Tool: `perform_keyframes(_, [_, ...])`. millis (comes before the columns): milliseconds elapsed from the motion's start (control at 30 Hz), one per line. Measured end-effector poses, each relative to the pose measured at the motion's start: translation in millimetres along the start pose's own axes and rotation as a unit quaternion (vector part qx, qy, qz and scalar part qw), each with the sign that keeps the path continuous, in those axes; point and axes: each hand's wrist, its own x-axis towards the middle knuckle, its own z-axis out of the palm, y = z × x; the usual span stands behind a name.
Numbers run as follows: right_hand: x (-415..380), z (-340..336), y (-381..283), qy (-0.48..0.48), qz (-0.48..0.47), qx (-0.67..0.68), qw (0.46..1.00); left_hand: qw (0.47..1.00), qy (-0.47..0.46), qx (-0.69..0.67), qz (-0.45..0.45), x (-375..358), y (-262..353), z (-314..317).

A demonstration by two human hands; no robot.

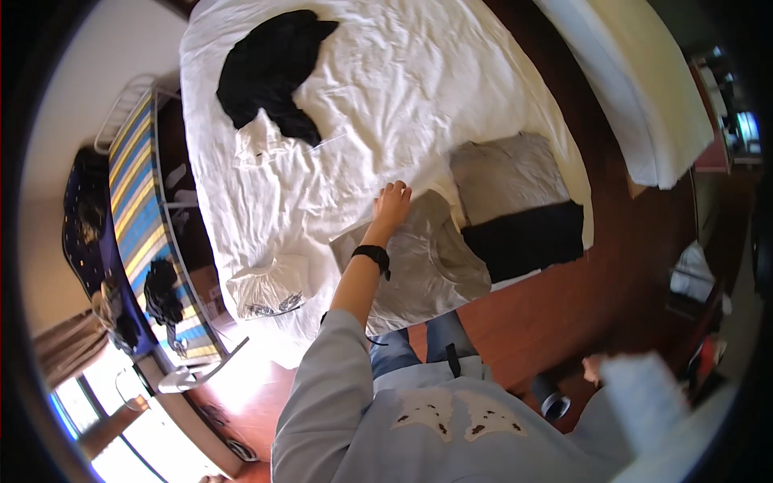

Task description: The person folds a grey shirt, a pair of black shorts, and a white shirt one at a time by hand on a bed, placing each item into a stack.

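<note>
A grey shirt (419, 266) lies spread at the near edge of the bed. My left hand (392, 203) rests at its far edge, palm down, fingers slightly bent and a little apart. Right of this shirt are a folded taupe garment (511, 179) and a folded black garment (527, 241), which touch. My right hand (593, 368) is away from the bed at the lower right, beside my blurred light-blue sleeve; its fingers are smeared. To the left of my forearm is a folded white garment (270, 287) with a dark print.
The bed's white sheet (378, 97) is wrinkled. A black garment (270, 72) and a small white garment (262, 141) lie toward its far left. A striped cot (133, 177) stands at left, a white padded piece (632, 88) at right. A dark cylinder (554, 402) is near the floor.
</note>
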Motion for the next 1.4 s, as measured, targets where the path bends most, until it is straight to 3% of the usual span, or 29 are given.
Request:
perform_keyframes(33, [24, -10, 28, 0.085, 0.029, -0.061, 0.994, 1.0, 0.016, 0.01, -0.011, -4, -10, -15])
perform_keyframes(133, [79, -105, 88, 0.221, 0.061, -0.241, 0.943, 0.995, 0.064, 0.038, -0.067, -9, -69, -51])
perform_keyframes(200, [106, -202, 94, 0.246, 0.052, -0.361, 0.898, 0.994, 0.086, -0.01, -0.071, -16, -132, -62])
perform_keyframes(233, [118, -250, 89, 0.316, 0.022, -0.384, 0.867, 0.99, 0.11, 0.021, -0.084, -25, -161, -61])
perform_keyframes(267, [142, -294, 80, 0.45, 0.017, -0.339, 0.826, 0.986, 0.082, 0.041, -0.136, -43, -160, -79])
perform_keyframes(333, [160, -396, 34, 0.495, -0.042, -0.357, 0.791, 0.984, 0.12, 0.049, -0.124, -73, -172, -82])
perform_keyframes(400, [162, -497, -42, 0.575, -0.08, -0.379, 0.72, 0.988, 0.129, 0.057, -0.065, -99, -205, -51])
perform_keyframes(433, [135, -545, -98, 0.539, -0.058, -0.261, 0.799, 0.991, 0.069, 0.04, -0.106, -113, -211, -38])
perform_keyframes(467, [133, -580, -150, 0.576, -0.027, -0.113, 0.809, 0.995, 0.067, -0.024, -0.073, -125, -224, -15])
perform_keyframes(500, [173, -614, -192, 0.585, -0.047, 0.069, 0.807, 0.996, 0.048, 0.058, -0.036, -133, -219, -10])
perform_keyframes(533, [195, -641, -238, 0.572, -0.145, 0.227, 0.775, 0.99, 0.028, 0.138, -0.002, -141, -210, -10])
perform_keyframes(567, [201, -663, -288, 0.55, -0.226, 0.285, 0.752, 0.994, 0.008, 0.111, -0.02, -145, -211, -7])
perform_keyframes(633, [205, -697, -371, 0.472, -0.244, 0.276, 0.801, 0.993, -0.015, 0.102, -0.048, -139, -223, 5])
perform_keyframes(667, [192, -700, -403, 0.435, -0.25, 0.266, 0.823, 0.995, -0.018, 0.082, -0.045, -141, -226, 10])
perform_keyframes(800, [251, -709, -464, 0.463, -0.289, 0.274, 0.792, 0.999, -0.01, 0.033, -0.039, -134, -239, 11])
perform_keyframes(900, [239, -698, -460, 0.537, -0.328, 0.335, 0.701, 0.999, -0.011, 0.011, -0.043, -138, -243, 12])
perform_keyframes(1000, [179, -698, -450, 0.459, -0.397, 0.473, 0.639, 0.999, -0.018, 0.012, -0.042, -135, -239, 11])
perform_keyframes(1067, [101, -700, -457, 0.303, -0.501, 0.647, 0.489, 0.999, -0.019, 0.024, -0.043, -134, -235, 4])
perform_keyframes(1133, [11, -695, -466, 0.23, -0.581, 0.678, 0.388, 0.998, -0.019, 0.038, -0.053, -137, -226, -3])
perform_keyframes(1167, [-27, -687, -461, 0.166, -0.589, 0.657, 0.441, 0.997, -0.027, 0.057, -0.046, -138, -223, -7])
perform_keyframes(1267, [-122, -620, -467, 0.123, -0.771, 0.451, 0.432, 0.99, -0.054, -0.033, -0.123, -128, -223, 2])
perform_keyframes(1300, [-155, -591, -456, -0.007, -0.806, 0.393, 0.443, 0.984, -0.04, -0.081, -0.152, -122, -228, 0])
perform_keyframes(1333, [-171, -568, -453, 0.054, -0.85, 0.239, 0.465, 0.974, -0.009, -0.141, -0.179, -118, -231, -9])
perform_keyframes(1367, [-175, -533, -456, 0.028, -0.889, 0.207, 0.407, 0.96, 0.023, -0.197, -0.198, -116, -232, -18])
perform_keyframes(1400, [-192, -502, -447, -0.025, -0.857, 0.201, 0.474, 0.941, 0.051, -0.259, -0.21, -117, -231, -28])
